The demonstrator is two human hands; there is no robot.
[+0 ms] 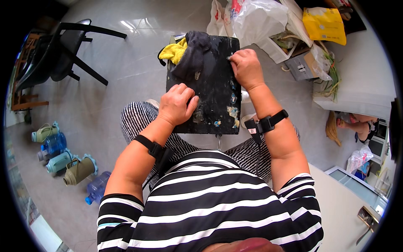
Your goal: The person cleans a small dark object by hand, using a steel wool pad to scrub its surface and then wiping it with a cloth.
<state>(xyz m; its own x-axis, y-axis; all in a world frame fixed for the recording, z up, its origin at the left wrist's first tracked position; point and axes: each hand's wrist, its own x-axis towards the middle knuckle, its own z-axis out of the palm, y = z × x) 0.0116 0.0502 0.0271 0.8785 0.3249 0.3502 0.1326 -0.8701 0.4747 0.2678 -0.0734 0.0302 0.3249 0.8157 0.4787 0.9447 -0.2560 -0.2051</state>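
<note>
A black rectangular board, perhaps a stool top (214,104), lies between my knees, its surface scuffed and patched with torn sticker remnants (233,111). At its upper right edge, the fingertips of my right hand (247,67) press together over a small pale scrap (229,58); whether they grip it is hidden. My left hand (177,105) rests at the left edge, fingers curled under and thumb apart, with nothing visible in it. A dark grey cloth (195,55) with a yellow side or second cloth (174,52) is bunched at the far left corner.
Plastic bags (259,19), a white crate (277,50) and a grey box (300,67) stand beyond on the right. A black chair (67,47) is at left. Thermos jugs (80,171) and blue water bottles (99,187) line the left floor. Another person's limb (355,126) shows at far right.
</note>
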